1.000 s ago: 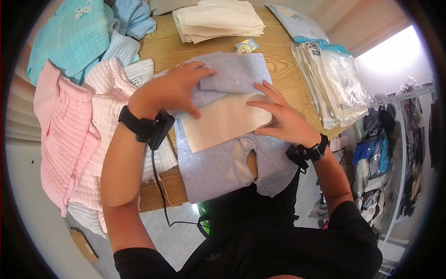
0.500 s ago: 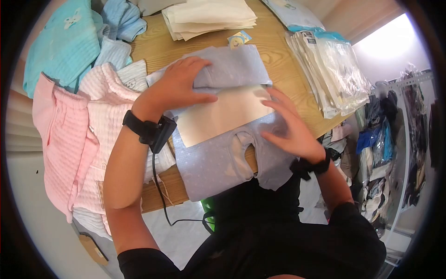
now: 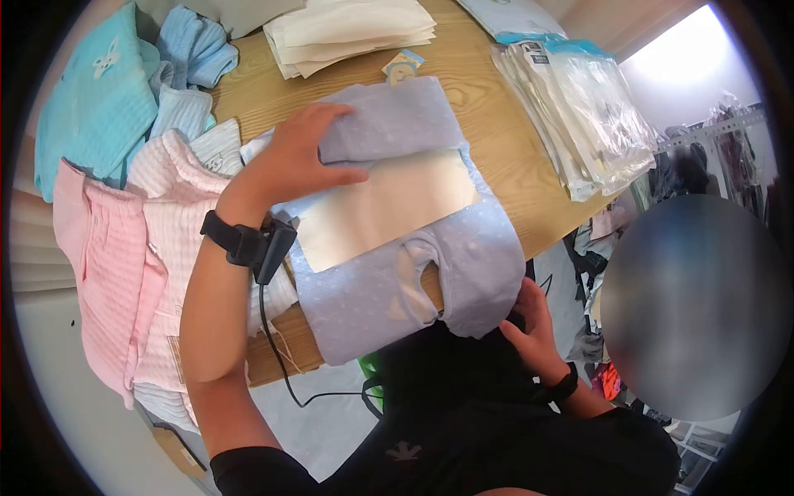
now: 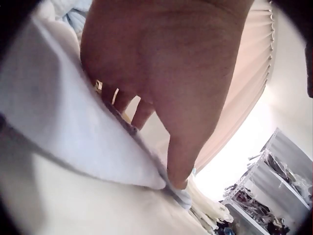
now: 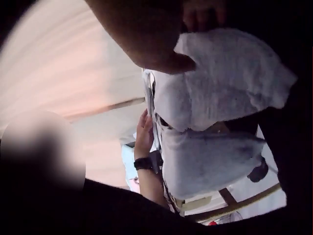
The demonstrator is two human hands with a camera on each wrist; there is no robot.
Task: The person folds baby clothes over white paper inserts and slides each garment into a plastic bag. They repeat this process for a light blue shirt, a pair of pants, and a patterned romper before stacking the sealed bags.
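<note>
A lavender baby garment with small pale dots (image 3: 364,310) is spread on the table, its upper part folded over. On it lies a cream sheet of card (image 3: 389,207), its upper edge along the folded cloth. My left hand (image 3: 294,157) rests at the left side of the fold with fingers spread and thumb over the card; in the left wrist view its thumb and fingertips meet the cloth (image 4: 93,127). At the garment's lower right edge, my right hand (image 3: 538,335) has thumb and fingers apart; in the right wrist view its thumb overlaps the hanging cloth (image 5: 215,83).
Pink garments (image 3: 116,273) and a turquoise one (image 3: 95,116) are heaped at left. Cream sheets (image 3: 347,33) are stacked at the back, near a hang tag (image 3: 403,66). Clear plastic bags (image 3: 579,116) lie at right. A black cable (image 3: 277,355) hangs from the left wrist.
My right hand has left the card and moved down to the garment's lower right edge. The left hand's thumb has slid inward over the card. A blurred oval now appears at right.
</note>
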